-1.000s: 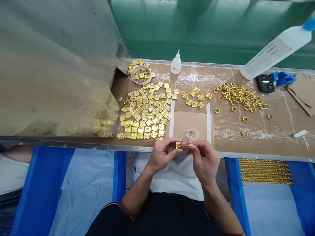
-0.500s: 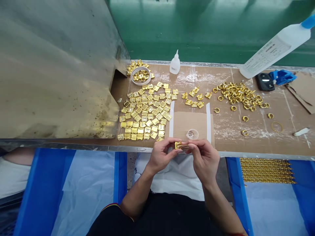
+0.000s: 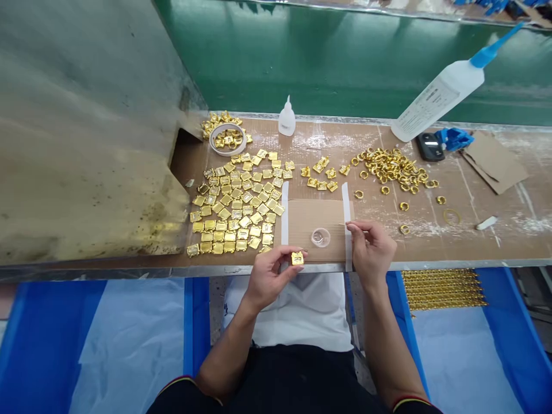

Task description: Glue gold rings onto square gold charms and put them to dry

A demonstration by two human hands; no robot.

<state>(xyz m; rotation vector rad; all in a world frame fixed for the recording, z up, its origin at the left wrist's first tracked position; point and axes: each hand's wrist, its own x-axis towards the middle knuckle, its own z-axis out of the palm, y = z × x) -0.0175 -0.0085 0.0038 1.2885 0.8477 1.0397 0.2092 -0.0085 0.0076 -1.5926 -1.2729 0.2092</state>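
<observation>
Between the thumb and fingers of my left hand (image 3: 268, 273) is a small square gold metal piece (image 3: 297, 258), held at the table's front edge. My right hand (image 3: 371, 250), to the right, pinches a thin stick (image 3: 341, 224) whose tip points left; its exact kind is too small to tell. Between the hands, a small clear round cup (image 3: 314, 239) rests on a cardboard pad (image 3: 297, 213). Left of the pad, many flat gold squares (image 3: 218, 236) lie in rough rows. Beyond it are several gold pieces with rings (image 3: 321, 185), and a pile of gold rings (image 3: 390, 169) lies to the right.
A large metal housing (image 3: 95, 132) borders the left side. At the back stand a small white dropper bottle (image 3: 287, 119) and a large leaning bottle (image 3: 440, 98). A tape roll (image 3: 212, 142) lies over gold pieces. Blue trays (image 3: 196, 322) sit below the table edge.
My right hand has moved away from the gold piece to the right, carrying the thin stick. My left hand still holds the piece, now turned. The camera view has shifted.
</observation>
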